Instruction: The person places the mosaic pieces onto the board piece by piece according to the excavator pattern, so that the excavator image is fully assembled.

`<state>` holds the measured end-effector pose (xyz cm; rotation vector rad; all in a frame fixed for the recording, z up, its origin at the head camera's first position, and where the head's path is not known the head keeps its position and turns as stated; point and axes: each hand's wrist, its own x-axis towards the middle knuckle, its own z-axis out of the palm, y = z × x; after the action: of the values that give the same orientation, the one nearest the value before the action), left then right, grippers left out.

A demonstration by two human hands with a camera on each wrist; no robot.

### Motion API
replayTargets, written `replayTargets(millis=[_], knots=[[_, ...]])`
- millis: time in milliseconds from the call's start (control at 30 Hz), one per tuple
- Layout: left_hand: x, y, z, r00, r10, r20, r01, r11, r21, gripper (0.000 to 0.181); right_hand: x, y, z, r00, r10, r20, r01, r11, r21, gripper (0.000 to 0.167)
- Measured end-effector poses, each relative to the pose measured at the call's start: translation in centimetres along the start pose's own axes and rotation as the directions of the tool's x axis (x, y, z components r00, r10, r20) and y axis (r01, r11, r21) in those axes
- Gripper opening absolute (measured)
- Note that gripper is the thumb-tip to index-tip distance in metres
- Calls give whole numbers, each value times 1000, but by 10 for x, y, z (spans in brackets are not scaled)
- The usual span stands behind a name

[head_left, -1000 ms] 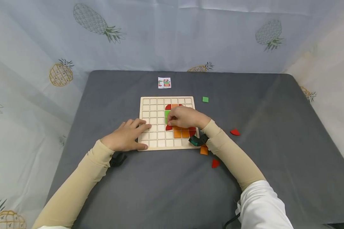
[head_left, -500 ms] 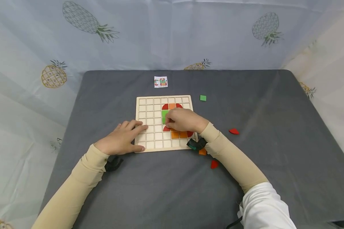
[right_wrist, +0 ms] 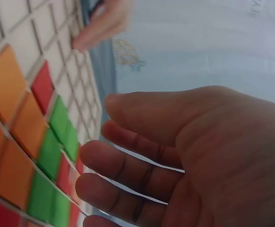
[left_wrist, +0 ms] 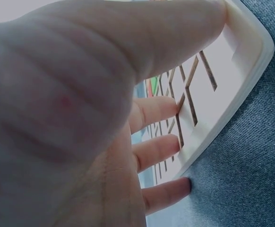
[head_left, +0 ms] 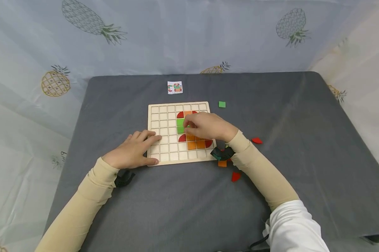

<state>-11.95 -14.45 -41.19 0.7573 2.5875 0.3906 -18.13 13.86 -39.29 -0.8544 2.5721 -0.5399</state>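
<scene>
A pale wooden grid board (head_left: pixel 164 147) lies on the table with coloured pieces set in its right half. Orange squares (head_left: pixel 196 144), green squares (head_left: pixel 180 125) and red quarter-rounds (head_left: pixel 180 114) sit in its cells. My left hand (head_left: pixel 129 151) rests on the board's left edge, thumb and fingers spread. Over the set pieces hovers my right hand (head_left: pixel 209 126), which hides some of them. In the right wrist view its fingers (right_wrist: pixel 123 163) are loosely bent beside green tiles (right_wrist: pixel 57 123). Nothing shows between thumb and fingertips.
A small printed pattern card (head_left: pixel 175 87) lies behind the board. A loose green square (head_left: pixel 222 104) is at the back right. Loose red pieces (head_left: pixel 236 176) and an orange square (head_left: pixel 222 163) lie to the right, some partly under the right wrist. Pineapple-print cloth (head_left: pixel 164 38) hangs behind.
My right hand has lifted slightly off the board and shifted right, uncovering more of the green squares and lower pieces. The left hand stays on the board's edge. The head view has shifted slightly.
</scene>
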Motion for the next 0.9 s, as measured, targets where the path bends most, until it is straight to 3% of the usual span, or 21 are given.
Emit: replayTargets(millis=[167,333,500,667,767,900], knots=[[-3,-1,2,1000,-8,-19,8,1000,-1,78,-18,10,-21,998,-9,-62,14,996,84,20],[-4,0,5,1000,-6,-18,6,1000,-9,77,-53,29,-30,991,33,-130,-16,992,129,20],[-2,2,3,1000,-2,-9,2,1000,-8,77,-103,55,-32,973,157,-171,-138,983,121,21],[0,3,1,1000,-1,-4,1,1000,-3,76,-152,85,-26,940,299,-163,-282,952,116,28],[0,3,0,1000,-2,0,2,1000,0,77,-171,100,-17,924,352,-150,-343,935,87,33],[0,2,-2,1000,-5,1,5,1000,5,78,-186,114,-6,918,380,-111,-376,925,52,49]])
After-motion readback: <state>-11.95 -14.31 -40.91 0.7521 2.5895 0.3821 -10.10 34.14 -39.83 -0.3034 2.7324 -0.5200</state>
